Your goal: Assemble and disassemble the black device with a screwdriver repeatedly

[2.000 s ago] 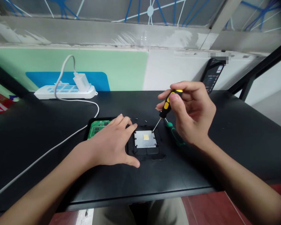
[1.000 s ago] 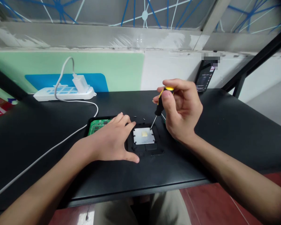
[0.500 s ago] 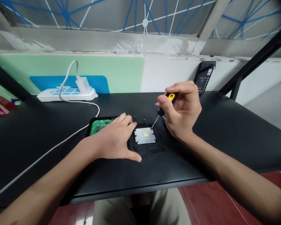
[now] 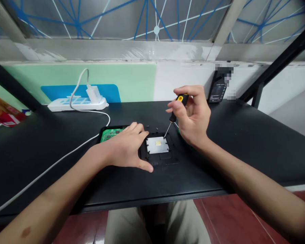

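Observation:
My right hand [image 4: 193, 113] is closed around the black and yellow handle of a screwdriver [image 4: 181, 101]. Its thin shaft slants down to the upper right corner of a silver metal plate [image 4: 156, 149], which has a pale square pad in its middle. The plate sits inside a black plastic casing [image 4: 165, 158] lying flat on the table. My left hand [image 4: 127, 145] spans the casing's left side, thumb at the near edge and fingers towards the far edge, holding it. Partly under that hand is a green circuit board [image 4: 110, 134] in a black frame.
Small dark screws [image 4: 157, 128] lie behind the casing. A white power strip [image 4: 77, 104] with a plugged-in charger [image 4: 93, 94] stands at the back left, its white cable [image 4: 63, 156] crossing the table. A phone [image 4: 218, 86] leans on the wall. A red packet [image 4: 8, 115] is far left.
The view has shifted slightly. My right hand and the screwdriver handle have moved a little left and are more upright, with the tip still at the plate's corner. My left hand stays in place.

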`<control>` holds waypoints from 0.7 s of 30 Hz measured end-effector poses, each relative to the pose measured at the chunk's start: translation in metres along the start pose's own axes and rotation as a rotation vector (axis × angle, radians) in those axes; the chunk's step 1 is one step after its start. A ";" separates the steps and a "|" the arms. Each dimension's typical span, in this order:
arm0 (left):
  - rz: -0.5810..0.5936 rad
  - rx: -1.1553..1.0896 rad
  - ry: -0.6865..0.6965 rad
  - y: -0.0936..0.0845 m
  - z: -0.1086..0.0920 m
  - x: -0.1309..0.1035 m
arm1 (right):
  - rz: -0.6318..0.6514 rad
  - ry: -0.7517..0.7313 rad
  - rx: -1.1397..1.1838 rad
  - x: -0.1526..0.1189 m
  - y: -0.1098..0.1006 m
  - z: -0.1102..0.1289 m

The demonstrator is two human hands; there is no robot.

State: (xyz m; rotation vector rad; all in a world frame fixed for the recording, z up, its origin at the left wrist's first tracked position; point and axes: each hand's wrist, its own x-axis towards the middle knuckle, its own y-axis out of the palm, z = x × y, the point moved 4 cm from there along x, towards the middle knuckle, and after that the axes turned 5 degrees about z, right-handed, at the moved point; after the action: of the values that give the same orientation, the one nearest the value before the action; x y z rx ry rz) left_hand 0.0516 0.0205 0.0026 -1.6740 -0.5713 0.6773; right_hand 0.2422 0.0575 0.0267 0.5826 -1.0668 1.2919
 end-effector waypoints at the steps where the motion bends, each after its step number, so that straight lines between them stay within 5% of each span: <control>1: 0.015 -0.007 -0.009 -0.001 0.000 0.000 | -0.005 -0.010 -0.029 0.001 0.000 0.000; 7: 0.029 -0.053 -0.039 0.000 0.001 -0.001 | -0.052 0.013 -0.075 0.001 -0.001 -0.003; 16: 0.013 -0.101 -0.035 0.002 0.004 -0.001 | 0.112 0.077 0.212 -0.007 0.008 0.003; 21: 0.002 -0.086 -0.030 0.004 0.004 -0.001 | 0.077 0.109 0.106 -0.009 0.007 -0.005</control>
State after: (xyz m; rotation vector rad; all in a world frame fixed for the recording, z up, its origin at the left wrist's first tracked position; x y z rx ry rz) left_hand 0.0481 0.0223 -0.0016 -1.7472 -0.6277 0.6882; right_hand 0.2378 0.0591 0.0150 0.5486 -0.9425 1.4378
